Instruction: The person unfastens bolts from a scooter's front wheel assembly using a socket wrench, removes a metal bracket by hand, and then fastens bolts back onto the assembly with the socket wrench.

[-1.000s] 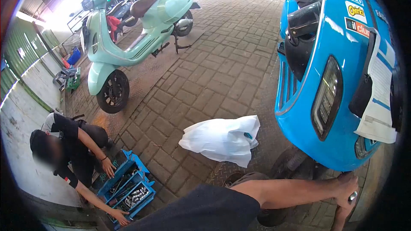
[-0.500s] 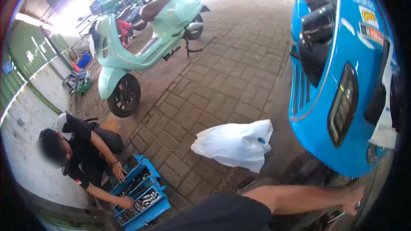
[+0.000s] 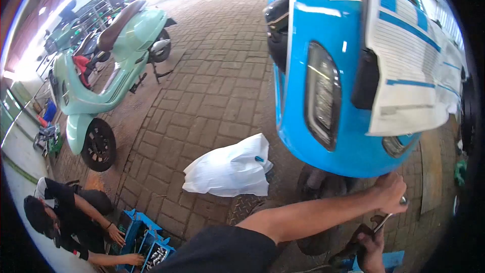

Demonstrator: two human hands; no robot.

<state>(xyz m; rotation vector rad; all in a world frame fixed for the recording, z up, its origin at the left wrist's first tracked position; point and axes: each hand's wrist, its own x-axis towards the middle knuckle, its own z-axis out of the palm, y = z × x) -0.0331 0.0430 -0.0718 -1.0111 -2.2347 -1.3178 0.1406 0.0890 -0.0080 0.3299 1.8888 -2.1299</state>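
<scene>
My left hand (image 3: 392,193) is closed around the upper end of a metal tool (image 3: 383,222), just below the front of the blue scooter (image 3: 298,121). Its bright metal end shows beside my fingers. Lower down, my right hand (image 3: 371,246) is closed at the lower part of the tool's shaft, its fingers dark and partly in shadow. My left forearm and black sleeve cross the bottom of the view. A printed cloth or sheet (image 3: 404,71) hangs over the scooter's front. To the left of the scooter, a white bag (image 3: 227,169) lies on the paving.
At the lower left a co-worker (image 3: 76,217) crouches with both hands at an open blue toolbox (image 3: 132,232) holding metal sockets. Behind stands a mint-green scooter (image 3: 121,65) on its stand. A blue object (image 3: 393,259) lies below my right hand.
The view has turned right, so the scooters, bag and co-worker appear farther left. My right hand and the tool's shaft have come into clearer view. The co-worker's lower hand has shifted at the toolbox.
</scene>
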